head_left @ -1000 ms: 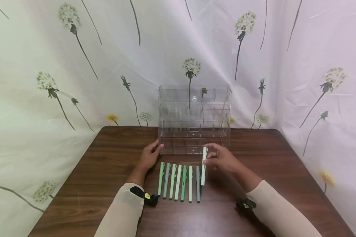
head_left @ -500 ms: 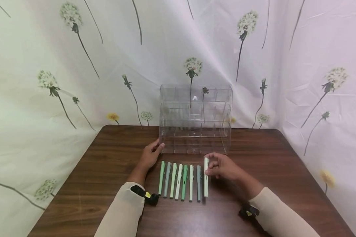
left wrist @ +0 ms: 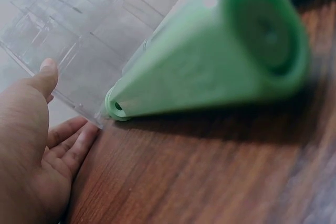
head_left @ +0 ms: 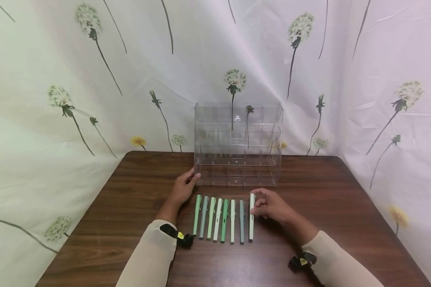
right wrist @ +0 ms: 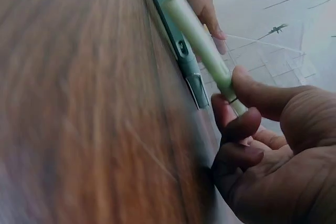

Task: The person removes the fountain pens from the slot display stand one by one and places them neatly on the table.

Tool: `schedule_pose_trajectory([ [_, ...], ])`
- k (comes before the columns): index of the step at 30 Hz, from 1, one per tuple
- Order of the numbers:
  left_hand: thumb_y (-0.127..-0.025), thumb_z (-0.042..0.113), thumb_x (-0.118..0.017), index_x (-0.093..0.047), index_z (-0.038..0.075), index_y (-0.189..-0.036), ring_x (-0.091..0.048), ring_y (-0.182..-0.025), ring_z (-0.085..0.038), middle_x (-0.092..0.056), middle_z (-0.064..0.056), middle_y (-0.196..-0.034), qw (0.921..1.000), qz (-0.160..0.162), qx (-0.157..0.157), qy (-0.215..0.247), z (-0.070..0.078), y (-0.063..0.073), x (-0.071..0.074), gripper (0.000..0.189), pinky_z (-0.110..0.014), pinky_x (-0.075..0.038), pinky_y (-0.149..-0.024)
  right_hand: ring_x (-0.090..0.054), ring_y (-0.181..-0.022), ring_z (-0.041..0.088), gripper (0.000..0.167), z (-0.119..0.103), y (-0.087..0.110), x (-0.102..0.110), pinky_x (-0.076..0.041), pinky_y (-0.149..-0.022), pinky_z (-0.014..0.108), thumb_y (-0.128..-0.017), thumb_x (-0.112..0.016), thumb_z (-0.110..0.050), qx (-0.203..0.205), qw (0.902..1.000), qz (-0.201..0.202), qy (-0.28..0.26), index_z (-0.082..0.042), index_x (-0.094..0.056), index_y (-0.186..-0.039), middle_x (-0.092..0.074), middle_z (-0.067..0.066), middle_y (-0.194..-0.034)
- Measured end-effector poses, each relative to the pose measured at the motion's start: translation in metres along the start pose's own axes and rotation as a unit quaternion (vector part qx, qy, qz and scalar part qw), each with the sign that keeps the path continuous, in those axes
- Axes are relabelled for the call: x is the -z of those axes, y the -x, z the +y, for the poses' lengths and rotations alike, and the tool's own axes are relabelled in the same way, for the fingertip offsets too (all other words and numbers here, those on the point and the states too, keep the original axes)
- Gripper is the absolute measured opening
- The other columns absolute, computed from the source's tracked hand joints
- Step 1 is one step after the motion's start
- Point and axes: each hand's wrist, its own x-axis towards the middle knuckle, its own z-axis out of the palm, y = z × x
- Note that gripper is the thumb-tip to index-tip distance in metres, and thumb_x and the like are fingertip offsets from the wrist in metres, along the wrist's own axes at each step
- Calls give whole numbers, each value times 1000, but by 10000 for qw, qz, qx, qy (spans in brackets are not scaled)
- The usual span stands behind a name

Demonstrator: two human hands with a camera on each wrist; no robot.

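My right hand [head_left: 274, 205] pinches a pale whitish-green pen [head_left: 251, 229] near its clip end, between thumb and fingers. In the right wrist view this pen [right wrist: 197, 38] slants beside a grey-green pen [right wrist: 167, 17]; whether it touches the table is unclear. To its left, several green, grey and whitish pens lie in a row, from a green pen [head_left: 196, 219] to a grey pen [head_left: 242, 223]. My left hand [head_left: 184, 186] holds the lower left side of a clear plastic organizer [head_left: 238, 155]; its thumb is on the front edge, its fingers around the side wall.
The organizer stands upright behind the pens, with stepped, divided compartments. A brown wooden table [head_left: 140, 223] carries everything. Behind it and to both sides hangs a white curtain [head_left: 158, 59] printed with dandelions.
My right hand has brought the pale pen back toward me and lower, from before the organizer's lower right to the right end of the row. My left hand has stayed on the organizer.
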Motion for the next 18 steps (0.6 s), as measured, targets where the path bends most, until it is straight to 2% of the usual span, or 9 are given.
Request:
schedule_pose_trajectory([
  [6,-111,44,-65,-48,21,-166,-65,-140,-38,-58,-16,-163,10000,-16,33,47,-1,-3,-1,62,-57,-50,-118,-58,-67,10,70,9,-2,0,-49,-56,25,-93,-83,1,267,9993,70,237,9,-49,-154,-72,6,-89],
  [10,-111,46,-64,-48,22,-167,-67,-136,-38,-58,-16,-163,10000,-35,32,51,-1,-3,0,62,-57,-50,-117,-58,-68,10,67,12,-4,-1,-50,-56,25,-92,-85,0,449,9979,72,458,10,-53,-150,-72,10,-92],
  [18,-112,44,-64,-48,24,-166,-65,-139,-37,-57,-14,-164,9999,11,99,-26,1,-1,-2,60,-57,-50,-118,-55,-70,9,61,15,-2,-1,-49,-55,23,-88,-89,-3,277,9973,141,665,7,-63,-142,-65,12,-102],
])
